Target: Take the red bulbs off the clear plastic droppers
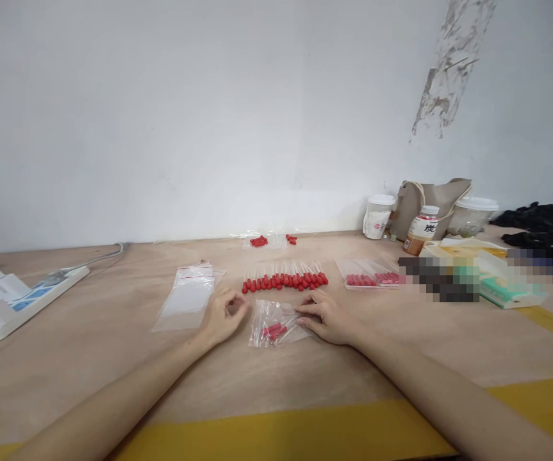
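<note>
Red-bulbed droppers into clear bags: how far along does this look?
Done, apparently: a filled clear plastic bag of red-bulbed droppers lies to the right. In hand: the right hand presses on a clear bag holding a few droppers; the left hand rests beside it. Left: a row of loose red-bulbed droppers and a stack of empty clear bags.

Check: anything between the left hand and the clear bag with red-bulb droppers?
Nothing visible. The left hand rests just left of the clear bag, bare table between them. The right hand already touches the bag's right edge.
</note>
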`<state>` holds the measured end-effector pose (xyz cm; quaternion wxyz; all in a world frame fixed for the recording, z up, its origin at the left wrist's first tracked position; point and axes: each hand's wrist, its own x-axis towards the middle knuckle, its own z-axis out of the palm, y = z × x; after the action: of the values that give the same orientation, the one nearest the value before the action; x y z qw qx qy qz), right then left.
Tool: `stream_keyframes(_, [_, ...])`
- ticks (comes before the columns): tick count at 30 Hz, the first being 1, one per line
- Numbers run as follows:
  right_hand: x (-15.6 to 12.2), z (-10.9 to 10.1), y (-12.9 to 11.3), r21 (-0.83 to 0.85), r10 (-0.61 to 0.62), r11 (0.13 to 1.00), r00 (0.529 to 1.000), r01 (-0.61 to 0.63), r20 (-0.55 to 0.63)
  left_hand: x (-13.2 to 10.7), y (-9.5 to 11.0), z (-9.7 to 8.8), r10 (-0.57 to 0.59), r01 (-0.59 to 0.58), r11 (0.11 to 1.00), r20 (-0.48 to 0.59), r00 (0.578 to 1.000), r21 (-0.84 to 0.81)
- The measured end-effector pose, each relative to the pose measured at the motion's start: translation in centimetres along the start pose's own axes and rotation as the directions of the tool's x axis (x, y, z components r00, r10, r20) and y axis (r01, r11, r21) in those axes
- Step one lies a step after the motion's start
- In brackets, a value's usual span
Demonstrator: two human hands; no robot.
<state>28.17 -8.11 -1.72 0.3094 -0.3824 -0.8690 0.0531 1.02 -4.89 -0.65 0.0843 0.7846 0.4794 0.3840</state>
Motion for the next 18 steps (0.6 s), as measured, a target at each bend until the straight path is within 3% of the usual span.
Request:
stream_keyframes(3, [0.0,0.2,0.2,0.013,0.008,1.000,0.999,-0.007,-0.048,-1.7,1.6,-0.6,0.183,-0.154,0.974,0.180,0.967,-0.164])
stream_keyframes(9, [0.1,1.0,0.2,0.031,0.053,0.998,0.994,-0.050,-0.093,-1.6,3.8,-0.5,0.245,-0.102,0.935,0.412,0.877,-0.340])
stream_keyframes(12, [0.4,1.3,0.1,0.033,0.058,0.998,0.994,-0.056,-0.094,-1.6,4.1,-0.1,0.243,-0.102,0.942,0.440,0.865,-0.321])
stream_keyframes(18, [0.5,1.4,-0.3,0.062,0.062,0.996,0.995,-0.057,-0.082,-1.9,4.1,0.0,0.222,-0.154,0.967,0.369,0.903,-0.205])
